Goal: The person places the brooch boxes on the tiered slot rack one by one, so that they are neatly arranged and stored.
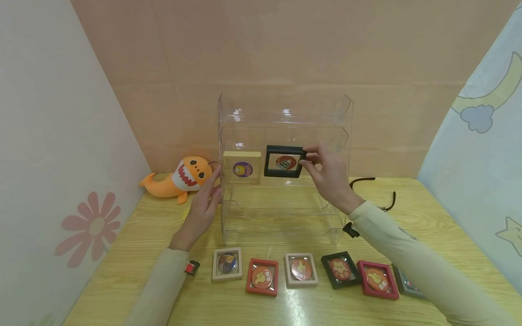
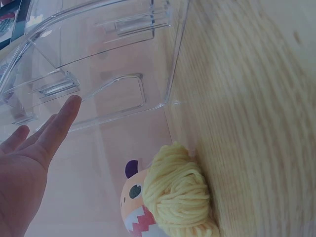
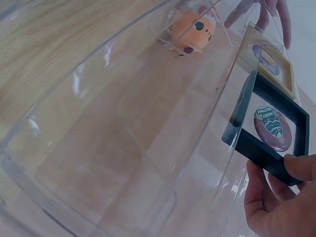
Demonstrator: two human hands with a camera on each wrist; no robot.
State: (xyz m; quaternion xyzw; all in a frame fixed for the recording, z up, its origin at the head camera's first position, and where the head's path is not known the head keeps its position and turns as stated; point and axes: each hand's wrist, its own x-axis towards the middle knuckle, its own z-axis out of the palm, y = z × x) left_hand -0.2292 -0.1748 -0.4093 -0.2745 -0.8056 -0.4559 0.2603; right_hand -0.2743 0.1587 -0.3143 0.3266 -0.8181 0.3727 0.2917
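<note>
My right hand (image 1: 329, 176) pinches the right edge of a black square display frame (image 1: 284, 162) between thumb and fingers. Inside that frame is a red round badge; the right wrist view shows "Merry Christmas" lettering on it. The frame stands upright at a middle tier of a clear acrylic rack (image 1: 285, 122). To its left, a cream display frame (image 1: 242, 168) with a purple badge stands on the same tier. With fingers fairly straight, my left hand (image 1: 200, 213) rests against the rack's left side; the left wrist view shows nothing held in it.
Several framed badges lie in a row before the rack, among them a red frame (image 1: 262, 277) and a black one (image 1: 340, 269). An orange shark plush (image 1: 183, 177) sits left, near yellow yarn (image 2: 177, 192). Dark curved strips (image 1: 393, 201) lie right.
</note>
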